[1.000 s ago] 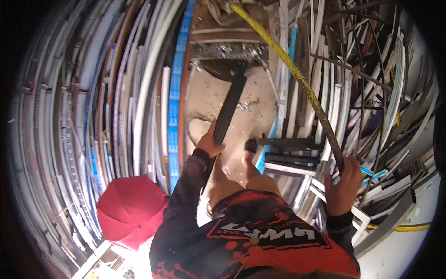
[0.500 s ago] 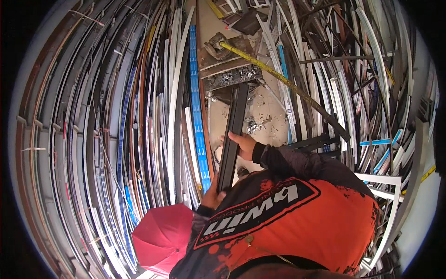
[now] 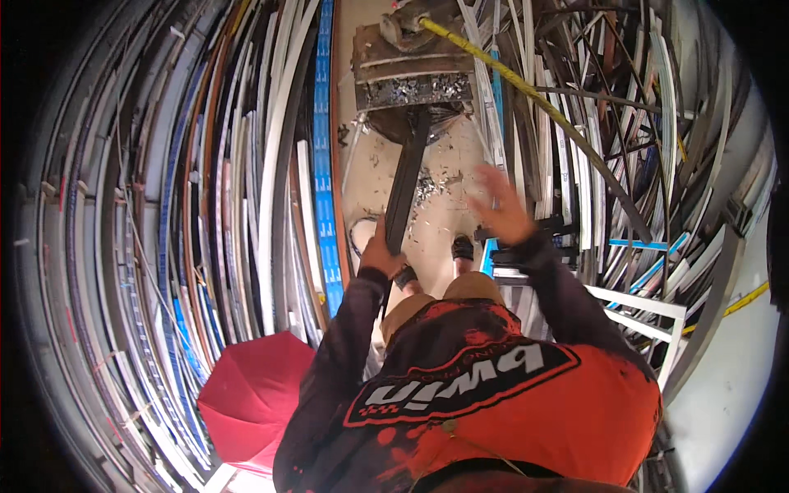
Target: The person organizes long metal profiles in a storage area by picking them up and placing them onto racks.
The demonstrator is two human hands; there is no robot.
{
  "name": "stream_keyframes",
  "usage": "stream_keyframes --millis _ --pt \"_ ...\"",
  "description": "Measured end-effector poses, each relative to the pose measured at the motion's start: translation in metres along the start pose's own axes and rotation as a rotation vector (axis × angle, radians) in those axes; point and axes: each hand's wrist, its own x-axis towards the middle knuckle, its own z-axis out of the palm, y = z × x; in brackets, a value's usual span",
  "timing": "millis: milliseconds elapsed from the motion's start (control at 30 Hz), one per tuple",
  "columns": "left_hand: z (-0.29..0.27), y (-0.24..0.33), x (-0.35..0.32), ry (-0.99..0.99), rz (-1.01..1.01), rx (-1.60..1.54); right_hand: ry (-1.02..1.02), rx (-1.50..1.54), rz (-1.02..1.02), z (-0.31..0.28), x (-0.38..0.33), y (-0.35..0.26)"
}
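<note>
A long dark metal profile (image 3: 407,185) slants from the low worn stand (image 3: 411,62) down toward my legs. Around its near end my left hand (image 3: 380,253) is closed, thumb side up. To the right of the profile, off it and raised over the floor, is my right hand (image 3: 501,207). Its fingers are apart and somewhat blurred, and nothing shows in them. Metal offcuts and shavings lie on the stand's ledge and on the floor beside the profile.
Long profiles in many colours line the left side, including a blue-wrapped strip (image 3: 325,164). More lean in a tangle at the right, crossed by a yellow pole (image 3: 534,92). A dark red umbrella (image 3: 256,394) is at lower left. A white frame (image 3: 637,304) stands at right.
My right hand has let go of the profile and moved right. My left hand has shifted forward with the profile's near end, which now sits lower in front of my feet. My view has shifted.
</note>
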Motion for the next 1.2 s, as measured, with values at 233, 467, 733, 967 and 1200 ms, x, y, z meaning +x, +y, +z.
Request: stream_keyframes --millis 233,467,733,967,1200 --pt "0.100 -0.002 0.159 0.141 0.014 -0.075 -0.151 -1.320 0.386 -0.243 -0.016 -0.093" --pt "0.171 0.029 0.222 0.205 -0.142 -0.107 -0.340 -1.058 0.525 -0.272 0.004 -0.079" --pt "0.223 0.013 0.251 0.461 -0.034 -0.113 -0.315 -0.963 0.649 -0.263 0.013 -0.080" --pt "0.179 0.053 0.257 0.360 -0.121 -0.247 -0.347 -0.951 0.742 -0.279 0.005 -0.064" --pt "0.144 0.080 0.277 0.316 -0.068 -0.237 -0.438 -0.863 0.816 -0.293 -0.002 -0.060"
